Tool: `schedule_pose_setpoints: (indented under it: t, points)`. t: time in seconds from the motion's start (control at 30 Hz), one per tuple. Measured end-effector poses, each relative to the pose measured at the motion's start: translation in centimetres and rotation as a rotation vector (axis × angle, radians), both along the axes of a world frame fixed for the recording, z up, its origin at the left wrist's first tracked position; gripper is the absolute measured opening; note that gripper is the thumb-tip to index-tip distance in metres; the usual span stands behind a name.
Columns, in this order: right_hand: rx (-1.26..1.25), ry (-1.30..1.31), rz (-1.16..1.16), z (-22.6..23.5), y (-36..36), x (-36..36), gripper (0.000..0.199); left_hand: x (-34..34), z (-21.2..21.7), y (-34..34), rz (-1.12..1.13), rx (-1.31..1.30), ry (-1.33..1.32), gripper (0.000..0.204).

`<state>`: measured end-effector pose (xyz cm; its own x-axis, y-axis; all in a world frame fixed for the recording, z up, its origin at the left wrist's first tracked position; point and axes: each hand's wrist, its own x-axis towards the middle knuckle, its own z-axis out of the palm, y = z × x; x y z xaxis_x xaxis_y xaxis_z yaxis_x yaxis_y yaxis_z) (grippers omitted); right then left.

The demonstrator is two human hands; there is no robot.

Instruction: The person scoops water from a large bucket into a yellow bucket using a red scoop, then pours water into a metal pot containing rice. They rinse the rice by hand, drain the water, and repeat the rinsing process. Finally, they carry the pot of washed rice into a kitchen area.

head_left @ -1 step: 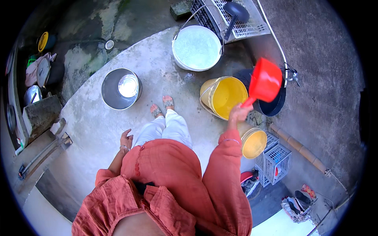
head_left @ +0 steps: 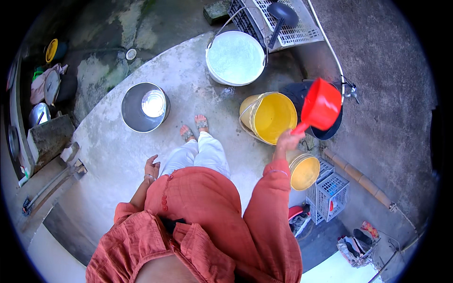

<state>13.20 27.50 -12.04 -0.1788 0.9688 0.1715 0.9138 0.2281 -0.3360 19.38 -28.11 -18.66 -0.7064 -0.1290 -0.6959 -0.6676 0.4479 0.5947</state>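
Observation:
My right hand [head_left: 288, 141] is closed round the handle of a red plastic water dipper [head_left: 322, 104], held out to the right. The dipper's bowl covers part of a dark bucket [head_left: 325, 132] behind it. Just left of the dipper stands a yellow bucket [head_left: 275, 118], nested in another bucket. My left hand [head_left: 152, 167] hangs beside my left leg, its fingers apart and loosely bent, holding nothing. A grey metal bucket [head_left: 134, 111] with a shiny bottom stands ahead of that hand. Farther off is a white bucket [head_left: 236, 59] filled with clear water.
A dark long-handled ladle [head_left: 283, 16] lies on a pale plastic crate [head_left: 306, 33] at the far right. Beside the wall pipe is a tap [head_left: 351, 94]. Another yellow bucket [head_left: 304, 172] and grey crates [head_left: 332, 191] stand near my right arm. A drain cover [head_left: 131, 54] lies far left.
The red dipper has shifted slightly right and toward me, with my right hand following a little. My left hand and the buckets stay in place.

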Motion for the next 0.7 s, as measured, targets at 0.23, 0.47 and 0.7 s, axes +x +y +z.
schedule_pose_setpoints:
  t: [0.23,0.47,0.7]
  points:
    - [0.152,-0.019,-0.058,-2.7,3.7,7.9,0.037,-3.2,1.0,3.8,-0.13,-0.003,0.0,0.039]
    - [-0.104,0.015,0.372,-0.1,-0.3,0.4,0.037,-5.2,1.9,5.9,-0.137,-0.021,0.024,0.038]
    - [-0.076,-0.336,1.099,0.4,0.6,-14.9,0.021,-3.7,2.4,6.2,-0.034,-0.002,-0.013,0.039]
